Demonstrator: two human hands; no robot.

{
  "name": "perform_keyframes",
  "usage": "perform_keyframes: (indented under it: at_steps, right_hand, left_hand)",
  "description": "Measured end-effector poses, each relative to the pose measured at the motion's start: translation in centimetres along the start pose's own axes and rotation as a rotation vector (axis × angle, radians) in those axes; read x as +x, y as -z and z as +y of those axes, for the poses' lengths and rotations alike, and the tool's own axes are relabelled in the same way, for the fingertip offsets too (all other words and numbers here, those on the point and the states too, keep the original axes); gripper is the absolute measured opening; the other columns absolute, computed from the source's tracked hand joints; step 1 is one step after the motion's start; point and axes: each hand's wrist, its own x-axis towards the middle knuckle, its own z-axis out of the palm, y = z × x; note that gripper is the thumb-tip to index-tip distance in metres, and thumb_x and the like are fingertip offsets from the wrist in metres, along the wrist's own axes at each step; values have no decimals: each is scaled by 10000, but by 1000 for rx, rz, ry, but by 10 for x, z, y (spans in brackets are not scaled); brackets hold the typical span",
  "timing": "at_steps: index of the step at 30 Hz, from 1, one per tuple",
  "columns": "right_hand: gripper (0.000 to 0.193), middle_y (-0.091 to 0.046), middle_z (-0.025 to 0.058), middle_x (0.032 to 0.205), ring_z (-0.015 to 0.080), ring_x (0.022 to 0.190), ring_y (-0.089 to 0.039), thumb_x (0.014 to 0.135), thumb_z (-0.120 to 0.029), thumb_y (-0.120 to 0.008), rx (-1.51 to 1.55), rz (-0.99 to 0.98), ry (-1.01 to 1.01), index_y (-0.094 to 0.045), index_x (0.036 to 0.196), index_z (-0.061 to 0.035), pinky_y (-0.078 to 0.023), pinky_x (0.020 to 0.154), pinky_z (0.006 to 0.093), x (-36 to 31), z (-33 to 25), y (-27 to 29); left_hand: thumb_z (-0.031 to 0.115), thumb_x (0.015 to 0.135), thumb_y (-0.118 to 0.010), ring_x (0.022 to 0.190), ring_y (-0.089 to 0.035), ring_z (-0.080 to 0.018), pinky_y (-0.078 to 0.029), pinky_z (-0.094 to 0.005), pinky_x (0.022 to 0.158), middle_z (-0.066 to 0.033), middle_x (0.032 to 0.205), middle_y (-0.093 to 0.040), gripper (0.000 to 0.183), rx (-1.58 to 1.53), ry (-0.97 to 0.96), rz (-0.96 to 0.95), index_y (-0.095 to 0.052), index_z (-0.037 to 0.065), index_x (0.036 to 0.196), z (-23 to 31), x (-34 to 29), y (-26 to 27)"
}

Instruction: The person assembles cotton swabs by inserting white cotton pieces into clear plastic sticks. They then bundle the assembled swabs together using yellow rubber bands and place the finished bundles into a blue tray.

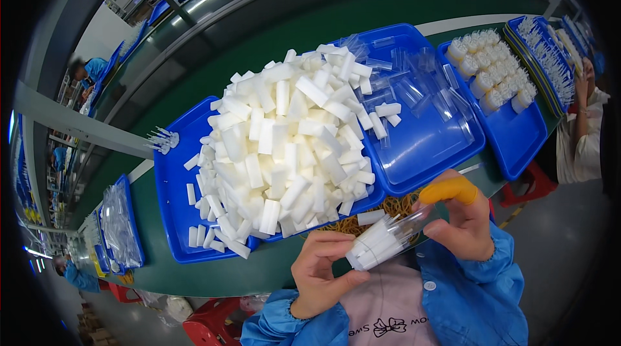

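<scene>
Fingers (333,238) of the left hand (315,275) are pinched on the lower-left end of a clear plastic bundle with white inserts (380,244); forefinger and thumb of the right hand (471,226) are parted about its upper-right end, the forefinger covered by a yellow finger cot (449,189); firm contact there cannot be told; the long axis is slanted between the hands, the white portion being nearer the left; white blocks (278,145) are heaped beyond.
</scene>
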Motion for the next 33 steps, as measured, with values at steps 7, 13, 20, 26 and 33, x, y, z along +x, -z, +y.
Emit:
perform_keyframes:
  at_steps: [7, 13, 20, 26, 33]
  right_hand:
    - [335, -603, 103, 934, 182, 804, -599, 706, -124, -792, -80, 37, 54, -630, 973, 0, -462, 700, 270, -6, 5, -2]
    - [308, -600, 108, 940, 187, 814, -603, 705, -131, -796, -20, 93, 0, -643, 937, 3, -469, 715, 277, -8, 1, -7]
    - [295, -602, 110, 935, 193, 814, -604, 713, -122, -789, 18, -61, 5, -656, 944, 4, -473, 714, 282, -3, 3, 1]
    - [282, -608, 101, 937, 204, 808, -606, 724, -94, -764, -69, -186, 58, -673, 980, -20, -487, 713, 290, 6, -1, 5]
    - [515, -553, 151, 1129, 283, 984, -582, 714, -147, -770, -262, -316, 48, -590, 1180, -24, -478, 830, 333, -5, -7, -5]
  left_hand:
    - [75, 699, -798, 1005, -530, -211, -465, -325, 871, -127, 1114, -476, 575, 345, 9, -175, -560, -15, 1215, 16, 9, -4]
    - [78, 718, -777, 996, -506, -226, -449, -328, 859, -129, 1125, -438, 493, 367, -60, -244, -609, 8, 1177, 15, 10, -4]
    - [62, 711, -785, 1042, -508, -253, -440, -358, 917, -126, 1121, -415, 537, 346, -61, -323, -582, 16, 1207, 17, 7, -3]
    - [157, 725, -792, 1118, -514, -234, -401, -377, 978, -154, 1336, -375, 954, -15, 213, -281, -187, 4, 1448, 11, 11, -8]
    - [215, 906, -603, 1207, -481, -215, -369, -341, 1027, -126, 1305, -469, 666, -819, 1049, -351, -248, 6, 1430, 1, 5, -4]
